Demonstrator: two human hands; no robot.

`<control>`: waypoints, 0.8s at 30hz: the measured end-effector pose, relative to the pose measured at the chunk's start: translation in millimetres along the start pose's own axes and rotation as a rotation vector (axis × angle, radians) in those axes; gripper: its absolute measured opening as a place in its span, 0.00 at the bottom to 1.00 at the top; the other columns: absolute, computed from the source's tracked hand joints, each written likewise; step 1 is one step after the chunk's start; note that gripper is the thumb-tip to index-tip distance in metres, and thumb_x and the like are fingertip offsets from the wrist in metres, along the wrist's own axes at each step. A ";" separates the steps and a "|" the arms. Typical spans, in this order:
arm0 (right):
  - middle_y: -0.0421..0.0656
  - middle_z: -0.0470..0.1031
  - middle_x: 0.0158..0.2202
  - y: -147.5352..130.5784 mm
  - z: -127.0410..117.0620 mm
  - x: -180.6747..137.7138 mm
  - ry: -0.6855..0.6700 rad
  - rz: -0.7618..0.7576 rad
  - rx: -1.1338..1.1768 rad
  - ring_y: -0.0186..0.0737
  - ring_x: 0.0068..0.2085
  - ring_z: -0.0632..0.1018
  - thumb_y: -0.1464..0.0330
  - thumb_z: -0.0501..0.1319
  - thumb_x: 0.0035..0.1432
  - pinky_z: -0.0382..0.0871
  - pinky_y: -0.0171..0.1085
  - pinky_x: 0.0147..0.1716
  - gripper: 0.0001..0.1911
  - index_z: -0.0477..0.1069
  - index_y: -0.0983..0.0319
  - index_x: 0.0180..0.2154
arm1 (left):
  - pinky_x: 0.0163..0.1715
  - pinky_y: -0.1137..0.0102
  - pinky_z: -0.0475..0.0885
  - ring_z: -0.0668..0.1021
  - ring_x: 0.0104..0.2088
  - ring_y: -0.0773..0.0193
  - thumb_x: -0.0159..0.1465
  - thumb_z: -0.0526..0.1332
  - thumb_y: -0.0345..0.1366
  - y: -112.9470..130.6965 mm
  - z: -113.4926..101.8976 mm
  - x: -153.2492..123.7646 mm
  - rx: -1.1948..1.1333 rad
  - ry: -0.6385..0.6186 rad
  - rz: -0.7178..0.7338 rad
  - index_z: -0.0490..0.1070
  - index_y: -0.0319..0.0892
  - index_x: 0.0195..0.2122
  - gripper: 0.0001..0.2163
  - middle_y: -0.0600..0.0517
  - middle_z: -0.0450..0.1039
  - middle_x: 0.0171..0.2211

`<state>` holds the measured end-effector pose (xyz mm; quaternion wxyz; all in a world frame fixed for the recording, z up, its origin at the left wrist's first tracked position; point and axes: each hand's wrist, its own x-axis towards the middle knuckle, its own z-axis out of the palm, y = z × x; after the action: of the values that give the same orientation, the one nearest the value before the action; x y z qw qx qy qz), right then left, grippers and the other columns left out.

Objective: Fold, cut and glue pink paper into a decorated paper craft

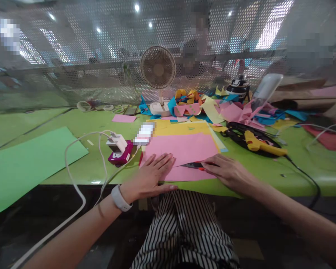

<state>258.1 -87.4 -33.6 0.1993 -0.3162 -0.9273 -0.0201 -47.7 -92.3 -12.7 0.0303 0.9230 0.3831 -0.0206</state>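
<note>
A pink sheet of paper (182,145) lies before me over a yellow sheet (170,128). My left hand (154,177) rests flat on the pink sheet's lower left part, fingers stretched out and thumb along the near edge. A grey-white band circles that wrist. On the sheet's right side, my right hand (221,168) is closed around a black and red utility knife (194,165). The knife's pointed tip faces left, touching or just above the paper, close to my left fingers. My right fingers partly hide its handle.
A purple power adapter (120,153) with a white charger, cables and a phone (144,133) sit left. A yellow glue gun (263,144) lies on a black tray at right. Behind are paper scraps (235,112) and a fan (158,67). A green sheet (36,160) overhangs the table edge.
</note>
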 end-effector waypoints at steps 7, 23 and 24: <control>0.48 0.71 0.45 3.2 -2.2 -5.0 -0.066 -0.014 0.014 0.43 0.44 0.71 0.76 0.51 0.60 0.69 0.41 0.41 0.15 0.70 0.60 0.46 | 0.61 0.58 0.37 0.42 0.64 0.58 0.60 0.42 0.61 -0.1 0.0 -0.1 -0.017 -0.002 -0.004 0.32 0.48 0.64 0.36 0.51 0.33 0.65; 0.48 0.72 0.42 -8.0 5.0 10.2 -0.022 0.008 0.039 0.42 0.43 0.70 0.73 0.51 0.62 0.68 0.41 0.40 0.13 0.71 0.61 0.45 | 0.61 0.59 0.38 0.43 0.64 0.59 0.61 0.42 0.59 1.0 -0.8 -1.0 -0.046 0.003 -0.027 0.27 0.48 0.64 0.36 0.51 0.30 0.65; 0.48 0.72 0.42 -8.4 5.7 11.7 -0.022 0.001 0.039 0.42 0.43 0.70 0.73 0.51 0.62 0.68 0.41 0.41 0.14 0.71 0.61 0.45 | 0.61 0.59 0.38 0.43 0.64 0.59 0.61 0.42 0.59 1.0 -1.1 -1.0 -0.050 0.003 -0.029 0.26 0.48 0.64 0.36 0.51 0.30 0.65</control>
<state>242.7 -86.5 -33.6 0.1953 -0.3130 -0.9294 0.0015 -47.7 -93.6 -11.5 0.0523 0.9163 0.3969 -0.0099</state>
